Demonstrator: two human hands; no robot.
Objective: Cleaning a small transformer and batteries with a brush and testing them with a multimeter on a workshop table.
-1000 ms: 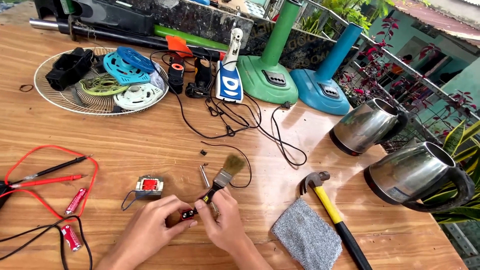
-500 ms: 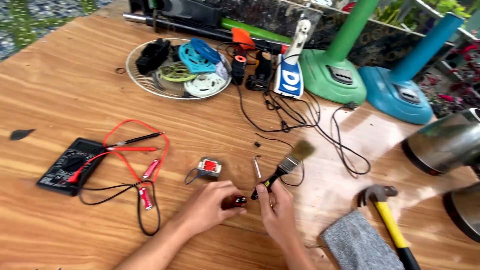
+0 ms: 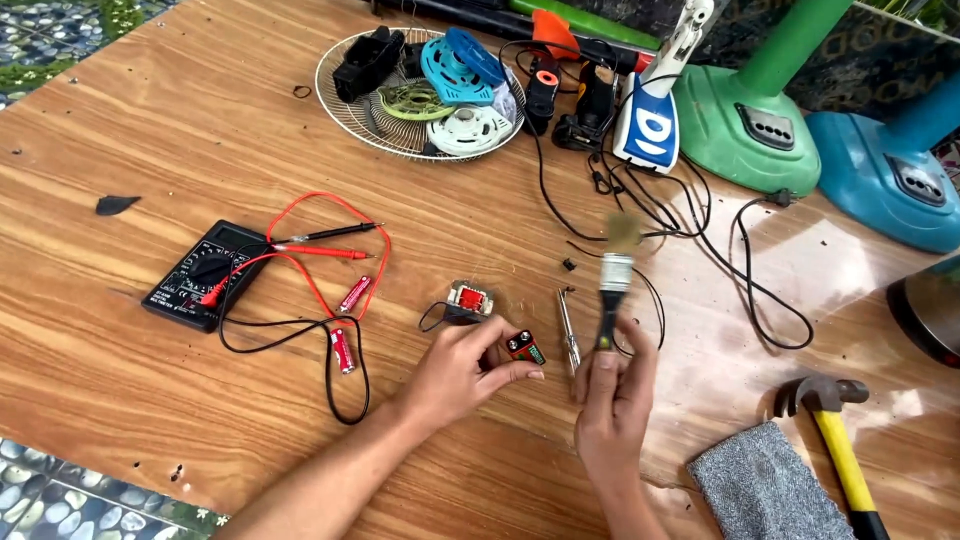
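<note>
Centrally, the battery [image 3: 523, 347], a small black block with a red and green label, sat pinched in the left hand [image 3: 462, 372] above the table [image 3: 200, 120]. The right hand [image 3: 608, 395] gripped the brush [image 3: 612, 285] upright. Nearby lay a red switch [image 3: 469, 299] and a black meter [image 3: 196, 275].

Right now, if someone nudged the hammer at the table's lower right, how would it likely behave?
The hammer lies flat on the wooden table beside the grey cloth, so it probably won't tip. Its dark metal head looks heavy for its size, so a push on the yellow handle would likely pivot it around the head. It looks stiff, not fragile.
</note>
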